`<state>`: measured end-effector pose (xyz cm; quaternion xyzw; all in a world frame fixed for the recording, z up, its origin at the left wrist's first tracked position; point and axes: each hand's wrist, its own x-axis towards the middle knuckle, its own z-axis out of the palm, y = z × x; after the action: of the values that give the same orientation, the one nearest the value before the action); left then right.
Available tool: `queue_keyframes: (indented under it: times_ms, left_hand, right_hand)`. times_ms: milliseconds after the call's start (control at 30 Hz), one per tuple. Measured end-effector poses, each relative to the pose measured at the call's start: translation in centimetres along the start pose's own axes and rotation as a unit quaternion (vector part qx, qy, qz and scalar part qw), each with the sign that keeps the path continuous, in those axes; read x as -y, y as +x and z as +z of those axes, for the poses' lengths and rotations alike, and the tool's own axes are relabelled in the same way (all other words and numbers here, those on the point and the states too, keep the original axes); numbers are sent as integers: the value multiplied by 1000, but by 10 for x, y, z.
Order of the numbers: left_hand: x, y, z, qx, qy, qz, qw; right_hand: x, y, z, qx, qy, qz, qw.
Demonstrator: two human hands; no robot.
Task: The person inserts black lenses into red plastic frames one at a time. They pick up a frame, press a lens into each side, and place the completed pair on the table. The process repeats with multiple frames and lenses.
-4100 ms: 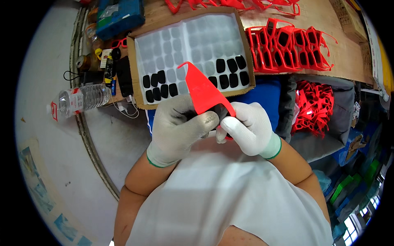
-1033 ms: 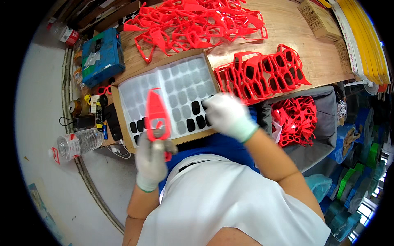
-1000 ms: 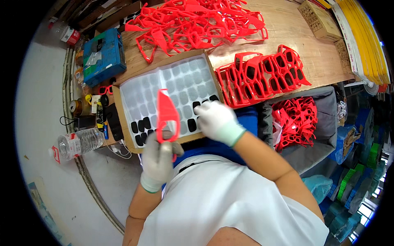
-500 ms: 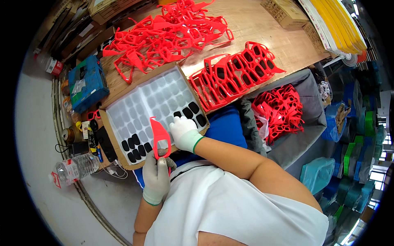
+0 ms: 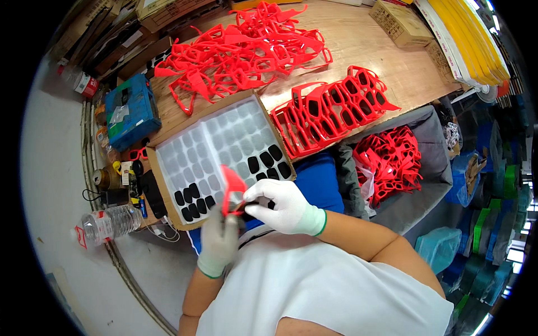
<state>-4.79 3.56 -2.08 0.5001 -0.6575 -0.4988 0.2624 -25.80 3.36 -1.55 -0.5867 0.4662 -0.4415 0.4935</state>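
My left hand (image 5: pixel 218 243), in a white glove with greyish fingertips and partly blurred, is closed around a red eyeglass frame (image 5: pixel 232 182) held upright at the front edge of a lens box. Beside it, my white-gloved right hand (image 5: pixel 288 208) pinches a black lens (image 5: pixel 251 206) between thumb and fingers, against the lower part of the frame. The fingers partly cover where lens and frame meet. Behind both hands lies the cardboard box (image 5: pixel 147 152) with a translucent pocketed sheet. Loose black lenses (image 5: pixel 268 159) lie in its right and front-left pockets.
Red frames (image 5: pixel 241 53) are heaped on the wooden table (image 5: pixel 347 33). A row of red glasses with dark lenses (image 5: pixel 336 109) stands right of the box. A grey-lined bin (image 5: pixel 431 162) holds more frames. At left are a blue case (image 5: pixel 131 112) and a plastic bottle (image 5: pixel 112 223).
My right hand has come away from the lenses in the box with one and moved toward me, meeting the frame in my left hand. The whole view has shifted slightly.
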Motion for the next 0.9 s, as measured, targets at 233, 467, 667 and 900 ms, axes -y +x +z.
queue_keyframes:
  times_ms: [233, 467, 667, 900]
  left_hand:
    - [-22, 16, 18, 9, 6, -10, 1000]
    - [-17, 9, 16, 75, -162, -42, 983]
    - [-26, 16, 11, 108, -158, -84, 978]
    - [-22, 7, 10, 57, -133, -68, 987]
  right_hand:
    - [-11, 3, -1, -89, -78, -90, 989]
    - [-12, 6, -16, 26, 286, 217, 933]
    - [-14, 13, -24, 65, 278, 226, 931]
    - [-4, 6, -22, 73, 263, 216, 938]
